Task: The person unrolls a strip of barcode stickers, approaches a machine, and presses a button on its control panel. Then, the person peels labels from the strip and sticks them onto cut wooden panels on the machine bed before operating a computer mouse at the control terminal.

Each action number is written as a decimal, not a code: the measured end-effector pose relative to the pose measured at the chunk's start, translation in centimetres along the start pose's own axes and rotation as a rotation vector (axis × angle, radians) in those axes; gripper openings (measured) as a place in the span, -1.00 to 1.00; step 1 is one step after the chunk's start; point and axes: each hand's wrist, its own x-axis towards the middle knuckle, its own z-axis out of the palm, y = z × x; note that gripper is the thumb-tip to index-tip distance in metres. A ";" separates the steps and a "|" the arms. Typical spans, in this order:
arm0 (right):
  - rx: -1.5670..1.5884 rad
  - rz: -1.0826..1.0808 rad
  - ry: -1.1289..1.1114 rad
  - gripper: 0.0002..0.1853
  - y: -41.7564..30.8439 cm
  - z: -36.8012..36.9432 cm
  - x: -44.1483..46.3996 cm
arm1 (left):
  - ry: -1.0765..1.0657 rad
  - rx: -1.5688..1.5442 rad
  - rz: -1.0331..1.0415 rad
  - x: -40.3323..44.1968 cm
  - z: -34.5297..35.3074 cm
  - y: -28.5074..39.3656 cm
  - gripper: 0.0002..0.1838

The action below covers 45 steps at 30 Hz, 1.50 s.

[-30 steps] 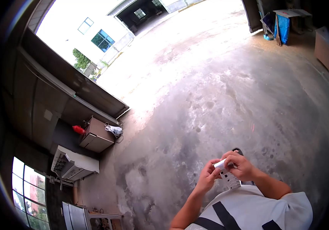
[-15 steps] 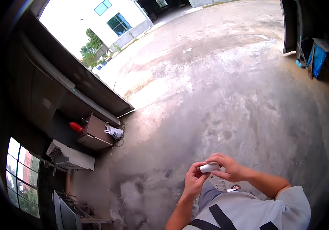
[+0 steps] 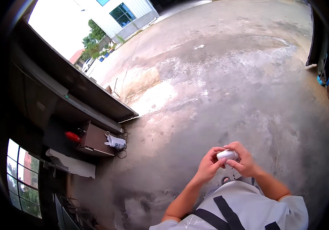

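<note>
Grey, stained concrete floor [image 3: 206, 119] stretches ahead of the grip and off to both sides, running out through a wide doorway. Far beyond the grip, up and to the left, stands a pale building [image 3: 143, 11]. Well to the left of the grip are a barred window [image 3: 23, 178] and, nearer, a brown cabinet [image 3: 95, 138]. Just below the grip is the wearer's light shirt [image 3: 256, 203], crossed by dark straps. A white bag [image 3: 115, 142] sits against the cabinet's near side. The left hand [image 3: 209, 167] and right hand [image 3: 245, 163] both grasp a small white roll [image 3: 227, 154], fingers curled around it from either side. Beneath it hangs a pale strip [image 3: 235, 174] with dark marks, too small to read. Handling the roll seems the step in hand; any change of hold likely calls for one hand steadying it.
</note>
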 end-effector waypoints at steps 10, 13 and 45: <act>0.226 0.169 -0.075 -0.75 19.6 3.6 35.6 | 0.212 0.014 0.012 27.0 -25.7 1.0 -0.50; 0.210 0.121 -0.290 -0.68 23.3 3.7 50.4 | 0.180 -0.073 -0.055 36.2 -33.7 4.6 -0.52; 0.344 0.269 -0.453 -0.70 51.8 41.2 158.3 | 0.484 0.267 -0.125 96.1 -130.2 29.2 -0.48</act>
